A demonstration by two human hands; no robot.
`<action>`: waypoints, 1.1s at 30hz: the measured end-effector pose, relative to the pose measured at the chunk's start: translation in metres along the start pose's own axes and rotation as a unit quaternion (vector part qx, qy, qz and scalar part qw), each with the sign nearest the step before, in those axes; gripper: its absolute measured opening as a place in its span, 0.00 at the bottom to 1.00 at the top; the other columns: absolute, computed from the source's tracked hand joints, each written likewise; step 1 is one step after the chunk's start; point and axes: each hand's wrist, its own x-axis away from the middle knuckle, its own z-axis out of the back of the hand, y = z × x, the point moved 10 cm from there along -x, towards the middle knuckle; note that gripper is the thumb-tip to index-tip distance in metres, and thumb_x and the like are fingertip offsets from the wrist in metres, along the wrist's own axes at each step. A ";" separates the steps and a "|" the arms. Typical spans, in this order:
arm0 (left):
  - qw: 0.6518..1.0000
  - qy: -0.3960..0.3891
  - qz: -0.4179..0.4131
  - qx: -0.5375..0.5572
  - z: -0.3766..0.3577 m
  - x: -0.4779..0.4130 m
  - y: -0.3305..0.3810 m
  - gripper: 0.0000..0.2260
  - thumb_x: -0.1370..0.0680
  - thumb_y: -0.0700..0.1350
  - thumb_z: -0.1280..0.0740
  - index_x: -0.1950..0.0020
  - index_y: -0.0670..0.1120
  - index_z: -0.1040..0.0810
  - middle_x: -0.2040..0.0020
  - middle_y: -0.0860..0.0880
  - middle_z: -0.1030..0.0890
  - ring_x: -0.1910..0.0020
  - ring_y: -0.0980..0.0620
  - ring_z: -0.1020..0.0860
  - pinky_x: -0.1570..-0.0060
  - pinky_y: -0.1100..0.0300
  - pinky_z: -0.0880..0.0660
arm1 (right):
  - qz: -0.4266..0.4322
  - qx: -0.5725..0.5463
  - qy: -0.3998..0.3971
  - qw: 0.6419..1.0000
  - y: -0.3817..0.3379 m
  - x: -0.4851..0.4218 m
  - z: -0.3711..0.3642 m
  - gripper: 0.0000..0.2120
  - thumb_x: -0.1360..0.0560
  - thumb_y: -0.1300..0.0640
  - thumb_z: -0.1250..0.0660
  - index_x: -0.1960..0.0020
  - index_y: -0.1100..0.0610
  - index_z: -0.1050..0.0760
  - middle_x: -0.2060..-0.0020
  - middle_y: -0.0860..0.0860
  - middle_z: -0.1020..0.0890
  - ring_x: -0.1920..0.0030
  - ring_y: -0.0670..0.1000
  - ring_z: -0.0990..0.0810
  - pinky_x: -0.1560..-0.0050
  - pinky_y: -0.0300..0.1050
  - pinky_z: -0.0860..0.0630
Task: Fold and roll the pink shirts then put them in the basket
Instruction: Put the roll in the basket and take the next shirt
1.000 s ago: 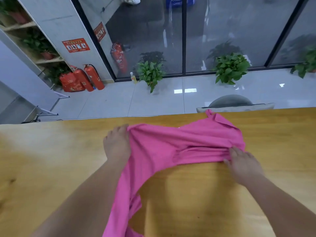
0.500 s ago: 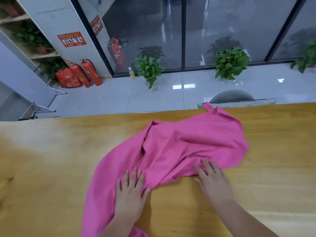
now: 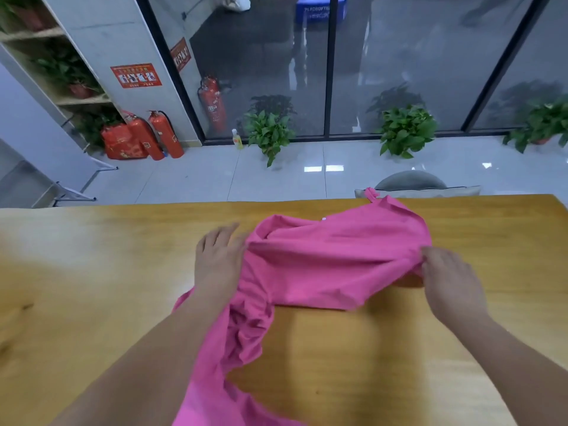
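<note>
A pink shirt [image 3: 322,262] lies rumpled on the wooden table [image 3: 92,272], its far part spread toward the back edge and its lower part trailing off the near edge. My left hand [image 3: 219,259] holds the shirt's left edge with the fingers stretched forward. My right hand [image 3: 445,272] pinches the shirt's right edge, lifting that fold a little off the wood. No basket is in view.
A grey chair back [image 3: 412,181] stands just behind the table's far edge. Beyond are a tiled floor, potted plants [image 3: 270,133], red fire extinguishers [image 3: 163,133] and glass walls.
Half a second ago both hands lay flat near the shirt's front edge. They have since moved apart and forward to the shirt's left and right edges, pulling the cloth wider.
</note>
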 end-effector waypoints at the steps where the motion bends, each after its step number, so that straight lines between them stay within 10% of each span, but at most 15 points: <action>1: 0.999 0.026 0.019 0.010 0.014 -0.008 0.010 0.14 0.14 0.51 0.37 0.29 0.53 0.21 0.25 0.46 0.26 0.28 0.39 0.29 0.28 0.40 0.33 | -0.035 -0.025 0.041 0.998 0.003 -0.011 0.016 0.15 0.18 0.53 0.44 0.37 0.57 0.25 0.38 0.58 0.20 0.37 0.64 0.24 0.42 0.62 0.26; 5: 0.998 0.009 0.063 0.013 0.021 0.027 0.041 0.25 0.17 0.49 0.33 0.20 0.50 0.31 0.21 0.39 0.34 0.23 0.35 0.36 0.23 0.37 0.40 | -0.049 -0.006 0.076 0.996 -0.030 -0.011 0.022 0.20 0.17 0.50 0.46 0.30 0.57 0.29 0.24 0.59 0.31 0.23 0.65 0.35 0.26 0.63 0.38; 12: 0.971 -0.236 0.039 0.028 -0.093 0.205 0.016 0.28 0.19 0.61 0.44 0.19 0.56 0.32 0.19 0.41 0.33 0.22 0.33 0.33 0.26 0.29 0.40 | 0.122 0.048 -0.298 0.945 -0.115 0.096 -0.130 0.33 0.16 0.38 0.47 0.14 0.43 0.51 0.15 0.44 0.49 0.15 0.53 0.48 0.18 0.57 0.46; 17: 0.959 -0.274 -0.026 -0.068 -0.098 0.216 -0.099 0.29 0.22 0.46 0.46 0.19 0.56 0.32 0.24 0.48 0.25 0.23 0.39 0.31 0.22 0.37 0.45 | 0.164 0.081 -0.216 0.959 -0.126 0.112 -0.116 0.28 0.23 0.41 0.30 0.25 0.47 0.26 0.34 0.46 0.21 0.37 0.54 0.24 0.32 0.56 0.28; 21: 0.950 -0.272 0.070 -0.133 -0.066 0.181 -0.177 0.27 0.25 0.40 0.42 0.29 0.50 0.19 0.29 0.44 0.20 0.25 0.31 0.29 0.19 0.37 0.60 | 0.241 0.062 -0.179 0.952 -0.148 0.135 -0.095 0.26 0.28 0.47 0.24 0.31 0.46 0.22 0.44 0.44 0.20 0.46 0.53 0.22 0.42 0.55 0.24; 28: 0.974 -0.205 -0.095 -0.034 -0.050 0.174 -0.026 0.30 0.27 0.54 0.30 0.25 0.50 0.24 0.27 0.45 0.24 0.26 0.40 0.29 0.22 0.38 0.39 | 0.120 0.049 -0.187 0.974 -0.122 0.153 -0.095 0.26 0.30 0.53 0.21 0.33 0.47 0.21 0.40 0.47 0.23 0.41 0.55 0.23 0.42 0.54 0.22; 33: 0.970 -0.240 -0.034 -0.010 -0.091 0.193 0.007 0.28 0.26 0.61 0.28 0.27 0.55 0.25 0.31 0.51 0.23 0.31 0.45 0.25 0.24 0.41 0.38 | 0.110 0.018 -0.208 0.972 -0.107 0.140 -0.079 0.15 0.32 0.54 0.19 0.49 0.41 0.18 0.56 0.40 0.19 0.54 0.49 0.18 0.57 0.49 0.20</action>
